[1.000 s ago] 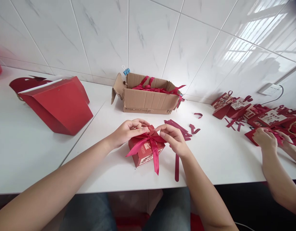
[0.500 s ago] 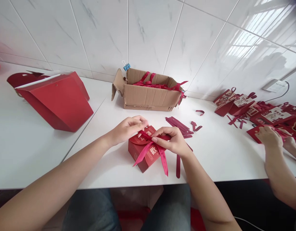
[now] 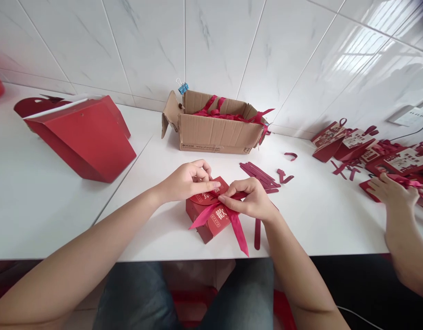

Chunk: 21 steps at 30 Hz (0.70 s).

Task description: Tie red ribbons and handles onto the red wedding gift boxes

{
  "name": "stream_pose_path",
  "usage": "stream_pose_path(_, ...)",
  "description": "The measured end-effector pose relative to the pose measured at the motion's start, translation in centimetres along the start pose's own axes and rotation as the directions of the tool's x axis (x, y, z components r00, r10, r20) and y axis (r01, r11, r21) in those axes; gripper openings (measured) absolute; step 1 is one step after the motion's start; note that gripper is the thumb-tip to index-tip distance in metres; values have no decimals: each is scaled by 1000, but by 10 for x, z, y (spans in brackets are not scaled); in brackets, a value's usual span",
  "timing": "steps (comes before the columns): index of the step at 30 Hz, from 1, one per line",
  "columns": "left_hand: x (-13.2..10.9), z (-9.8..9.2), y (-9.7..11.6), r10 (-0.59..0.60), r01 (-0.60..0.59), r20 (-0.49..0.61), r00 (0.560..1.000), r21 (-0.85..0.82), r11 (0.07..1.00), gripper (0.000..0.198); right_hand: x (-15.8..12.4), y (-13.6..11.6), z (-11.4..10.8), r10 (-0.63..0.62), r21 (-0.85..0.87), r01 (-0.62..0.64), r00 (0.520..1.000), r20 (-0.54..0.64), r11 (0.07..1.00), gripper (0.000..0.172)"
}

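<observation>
A small red gift box [image 3: 214, 224] with gold lettering sits on the white table in front of me. A crimson ribbon [image 3: 239, 231] is tied across its top, two loose tails hanging over the near side. My right hand [image 3: 247, 197] pinches the ribbon near the knot with thumb and index finger. Over the box's far left part, my left hand [image 3: 194, 179] has its fingers loosely curled and its thumb apart from them. No ribbon shows in it, though part of its fingertips is hidden.
Behind stands a cardboard box [image 3: 220, 133] holding ribbons. Flat dark-red strips [image 3: 259, 176] lie right of the gift box. A large red carton [image 3: 84, 137] stands left. Far right, a co-worker's hand [image 3: 392, 190] works among several red boxes [image 3: 358, 144].
My left hand has released the ribbon on the left side of the knot and its thumb has shifted right. My right hand keeps its pinch. The view has shifted slightly.
</observation>
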<state>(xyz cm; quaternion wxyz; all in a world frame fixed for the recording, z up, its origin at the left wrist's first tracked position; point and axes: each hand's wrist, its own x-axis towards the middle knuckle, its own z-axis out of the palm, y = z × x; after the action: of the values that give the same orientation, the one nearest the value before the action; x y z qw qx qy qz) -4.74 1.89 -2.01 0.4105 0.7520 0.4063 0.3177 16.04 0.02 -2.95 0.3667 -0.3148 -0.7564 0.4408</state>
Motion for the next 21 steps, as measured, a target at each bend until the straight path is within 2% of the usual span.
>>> stream_pose_path(13, 0, -2, 2, 8, -9, 15, 1000, 62, 998, 41, 0, 0, -2, -11, -15, 11, 1000, 11, 1000, 20)
stream_pose_path(16, 0, 0, 1, 22, -22, -10, 1000, 39, 999, 39, -1, 2, -3, -7, -4, 7, 1000, 3, 1000, 20)
stream_pose_path(21, -2, -2, 5, 10, -11, -30, 1000, -50, 999, 44, 0, 7, -7, 5, 134, 0, 999, -43, 991, 17)
